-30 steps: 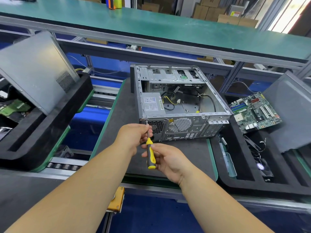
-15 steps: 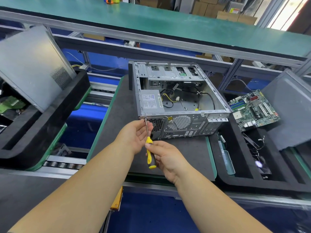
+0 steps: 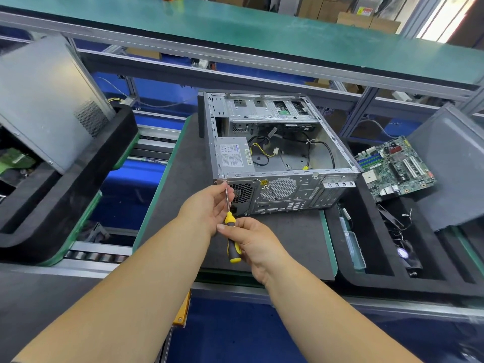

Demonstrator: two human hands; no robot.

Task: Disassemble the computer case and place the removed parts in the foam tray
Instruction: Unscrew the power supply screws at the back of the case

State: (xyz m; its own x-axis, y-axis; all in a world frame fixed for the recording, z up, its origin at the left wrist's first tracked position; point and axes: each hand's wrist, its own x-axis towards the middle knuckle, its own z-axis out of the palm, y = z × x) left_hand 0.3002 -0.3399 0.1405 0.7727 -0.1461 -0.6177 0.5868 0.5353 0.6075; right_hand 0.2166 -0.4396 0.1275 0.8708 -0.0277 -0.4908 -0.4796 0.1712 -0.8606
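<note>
The open metal computer case (image 3: 285, 184) lies on its side on a dark mat (image 3: 183, 184), rear panel facing me, with the power supply (image 3: 234, 158) still in its near-left corner. My right hand (image 3: 251, 244) grips the yellow-and-black handle of a screwdriver (image 3: 231, 237). Its tip sits at the rear panel's top-left corner. My left hand (image 3: 209, 208) pinches the metal shaft just below the tip. The black foam tray (image 3: 366, 273) lies to the right and holds a green motherboard (image 3: 392, 166), a grey side panel (image 3: 450, 163), a small fan (image 3: 406, 255) and a clear plastic part (image 3: 352, 242).
A second black foam tray (image 3: 52, 200) at the left holds a tilted grey metal panel (image 3: 44, 98). A roller conveyor (image 3: 97, 255) runs beneath the mat. A green shelf (image 3: 235, 30) crosses above, with cardboard boxes (image 3: 366, 19) behind it. Loose cables (image 3: 262, 150) lie inside the case.
The left fingers have slid up the screwdriver shaft toward the tip, and the tool has tilted slightly. The tip stays at the same corner of the rear panel.
</note>
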